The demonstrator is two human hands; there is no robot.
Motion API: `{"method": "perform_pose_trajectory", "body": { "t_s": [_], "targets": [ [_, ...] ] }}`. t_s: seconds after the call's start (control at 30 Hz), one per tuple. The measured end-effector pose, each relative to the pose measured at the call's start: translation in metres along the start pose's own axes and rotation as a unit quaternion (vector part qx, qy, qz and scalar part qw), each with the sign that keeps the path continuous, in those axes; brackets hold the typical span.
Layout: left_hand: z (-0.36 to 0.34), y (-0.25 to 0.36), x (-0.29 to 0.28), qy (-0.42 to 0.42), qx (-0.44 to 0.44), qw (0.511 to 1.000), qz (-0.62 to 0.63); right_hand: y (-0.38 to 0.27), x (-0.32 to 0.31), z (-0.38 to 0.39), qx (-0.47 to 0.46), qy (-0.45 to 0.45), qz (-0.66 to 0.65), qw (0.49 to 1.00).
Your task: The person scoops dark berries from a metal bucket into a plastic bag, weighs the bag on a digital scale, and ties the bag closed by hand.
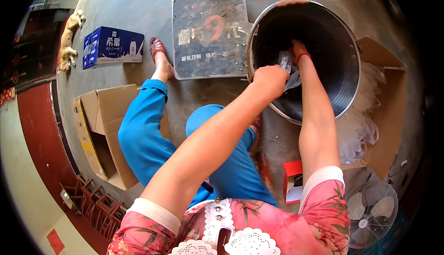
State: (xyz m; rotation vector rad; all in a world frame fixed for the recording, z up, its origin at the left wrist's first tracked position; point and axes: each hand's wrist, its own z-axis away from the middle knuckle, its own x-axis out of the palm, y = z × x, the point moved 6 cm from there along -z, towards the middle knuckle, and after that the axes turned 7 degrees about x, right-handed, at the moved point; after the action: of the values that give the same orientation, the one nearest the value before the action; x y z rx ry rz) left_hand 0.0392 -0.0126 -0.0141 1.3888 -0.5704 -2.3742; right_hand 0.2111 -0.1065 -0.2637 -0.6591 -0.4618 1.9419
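Note:
A large dark metal bucket (348, 86) with a shiny rim stands in front of me to the right, and both arms reach over it. My left hand (272, 80) is closed in a fist around the top of a clear plastic bag (287, 65), at the near left side of the bucket's mouth. My right hand (299, 49), with a red bracelet at the wrist, is down inside the bucket beside the bag. Its fingers are lost in shadow. The bucket's contents are too dark to make out.
A dark square board (210, 33) lies left of the bucket. A blue carton (113, 47) and an open cardboard box (115, 130) are farther left. Right of the bucket, another box (391, 111) holds clear plastic bags (360, 125). A fan (370, 213) and a small red box (292, 181) are nearer.

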Motion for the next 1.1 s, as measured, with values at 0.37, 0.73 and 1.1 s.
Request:
{"method": "perform_pose_trajectory", "body": {
  "t_s": [0.37, 0.73, 1.1],
  "targets": [
    [0.000, 0.003, 0.002, -0.005, 0.016, 1.000, -0.013, -0.032, 0.054, 0.069, 0.036, -0.158, -0.417, 0.894],
    [-0.006, -0.008, -0.011, 0.140, -0.026, 0.989, 0.046, -0.076, -0.008, 0.130, -0.025, -0.314, -0.355, 0.880],
    [-0.002, -0.009, -0.012, 0.154, -0.018, 0.986, 0.060, -0.042, 0.016, 0.216, -0.042, -0.280, 0.055, 0.957]
  ]
}}
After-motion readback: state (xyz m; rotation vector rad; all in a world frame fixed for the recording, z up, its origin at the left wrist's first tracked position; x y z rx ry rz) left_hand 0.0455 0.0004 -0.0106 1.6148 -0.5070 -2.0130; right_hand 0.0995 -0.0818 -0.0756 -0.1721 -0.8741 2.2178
